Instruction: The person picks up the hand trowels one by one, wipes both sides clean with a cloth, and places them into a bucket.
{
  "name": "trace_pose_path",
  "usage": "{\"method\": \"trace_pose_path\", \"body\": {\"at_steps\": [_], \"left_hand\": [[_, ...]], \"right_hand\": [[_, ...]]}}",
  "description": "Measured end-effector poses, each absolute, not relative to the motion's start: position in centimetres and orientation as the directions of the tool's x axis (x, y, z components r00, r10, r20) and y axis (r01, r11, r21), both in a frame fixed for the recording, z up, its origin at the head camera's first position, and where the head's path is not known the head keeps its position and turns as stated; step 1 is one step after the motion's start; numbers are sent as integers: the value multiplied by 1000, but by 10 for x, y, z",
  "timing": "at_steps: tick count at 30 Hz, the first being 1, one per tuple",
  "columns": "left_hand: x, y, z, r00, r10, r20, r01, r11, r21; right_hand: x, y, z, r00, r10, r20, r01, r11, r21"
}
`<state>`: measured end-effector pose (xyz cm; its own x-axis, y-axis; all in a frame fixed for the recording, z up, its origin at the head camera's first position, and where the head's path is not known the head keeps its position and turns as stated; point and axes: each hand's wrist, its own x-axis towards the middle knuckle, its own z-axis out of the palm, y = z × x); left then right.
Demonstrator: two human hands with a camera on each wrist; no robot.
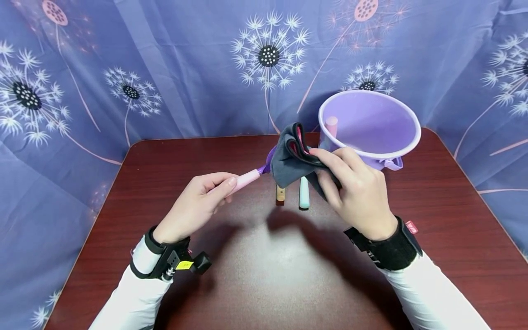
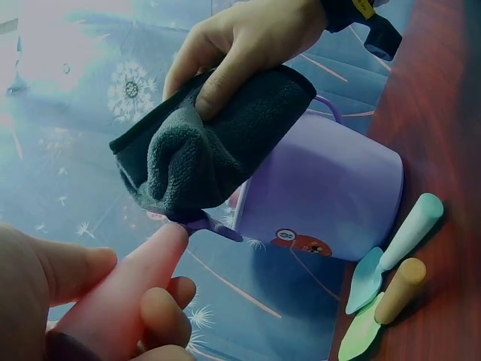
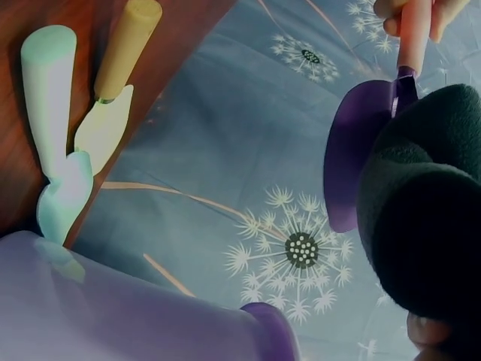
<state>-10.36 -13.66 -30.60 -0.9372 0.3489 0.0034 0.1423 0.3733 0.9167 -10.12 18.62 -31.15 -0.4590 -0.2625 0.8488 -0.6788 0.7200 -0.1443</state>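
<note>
Pink handle in your left hand (image 1: 198, 201), fingers curled round it, and that was the little shovel (image 1: 251, 176) with the purple blade. Your right hand (image 1: 354, 188) had the dark grey cloth (image 1: 293, 158) bunched up and pinched over the blade end, so the blade itself was mostly buried in the head view (the right wrist camera caught it better, a purple scoop (image 3: 353, 150) poking out beside the cloth).

Key bit: the shovel's long axis ran from your left hand up and to the right, toward the cloth, held up off the dark red table (image 1: 264, 266). So the handle end belonged to your left and the blade end to your right, both hands on the same tool, neither one free.

Just behind your right hand sat the purple bucket (image 1: 408, 137) with another pink handle (image 1: 331, 124) sticking up inside. Two more tools lay flat on the table under the cloth, a tan-handled one (image 1: 280, 195) and a mint-handled one (image 1: 304, 198), side by side.
</note>
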Motion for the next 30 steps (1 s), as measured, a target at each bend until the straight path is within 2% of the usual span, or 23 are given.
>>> {"method": "trace_pose_path", "body": {"at_steps": [8, 12, 22, 30], "left_hand": [[-102, -141, -305, -936, 353, 17, 157, 373, 914], [-102, -141, -303, -933, 358, 27, 162, 352, 922], [-102, -141, -301, -931, 362, 46, 166, 306, 938], [-102, -141, -300, -932, 359, 57, 172, 299, 938]], "right_hand": [[-104, 193, -312, -561, -184, 807, -580, 782, -226], [-105, 195, -312, -592, -139, 794, -548, 792, -269], [-105, 196, -314, -613, -112, 782, -523, 799, -296], [-105, 196, -314, -615, -142, 776, -532, 801, -275]]}}
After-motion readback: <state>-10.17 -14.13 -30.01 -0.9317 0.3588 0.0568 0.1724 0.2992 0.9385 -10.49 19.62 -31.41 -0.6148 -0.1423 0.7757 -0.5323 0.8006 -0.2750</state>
